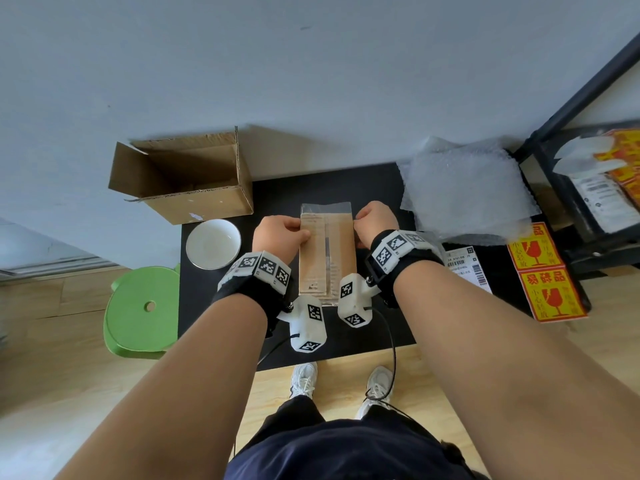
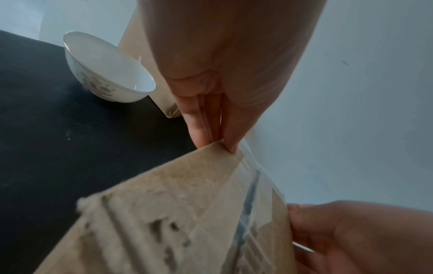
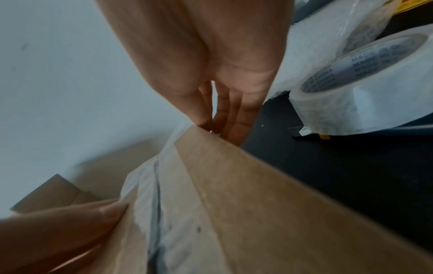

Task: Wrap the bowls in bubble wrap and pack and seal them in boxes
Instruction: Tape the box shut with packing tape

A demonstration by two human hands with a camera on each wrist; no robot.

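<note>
Our left hand (image 1: 277, 233) pinching the box's (image 1: 327, 251) left edge, our right hand (image 1: 375, 220) pinching its right edge, fingers (image 2: 199, 129) curled, mid-surface.

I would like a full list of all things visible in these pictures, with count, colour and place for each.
flat box: 1, brown with clear tape, held above the black mat, centre
open box: 1, brown, far left, lying on its side
bowl: 1, white, on the mat, near the open box
mat: 1, black, on the floor
bubble wrap: 1 pile, clear, far right of the mat
tape roll: 1, clear, on the mat, right
fragile stickers: 2 seen, yellow and red, right
stool: 1, green, left
shelf: 1, black, right
left hand: grip on the flat box's left edge
right hand: grip on its right edge
</note>
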